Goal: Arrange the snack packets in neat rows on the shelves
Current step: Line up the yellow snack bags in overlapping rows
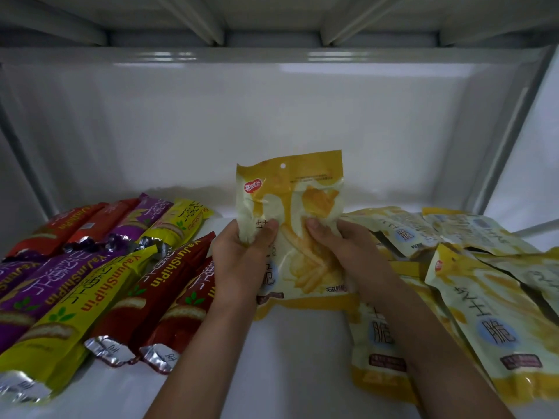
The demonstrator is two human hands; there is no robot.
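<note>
"YajunShiPin" on long wrappers (169,267)

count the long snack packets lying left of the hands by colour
red long foil snack packets: 4
purple long foil snack packets: 3
yellow long foil snack packets: 2
total: 9

Packet count on the white metal shelf (290,358)

Long foil-ended packets toward the left edge — three red (169,285), three purple (45,291), two yellow-green (75,316); flat yellow-and-white chip packets — one upright at the middle (299,213), at least five overlapping toward the right edge (490,316).
</note>
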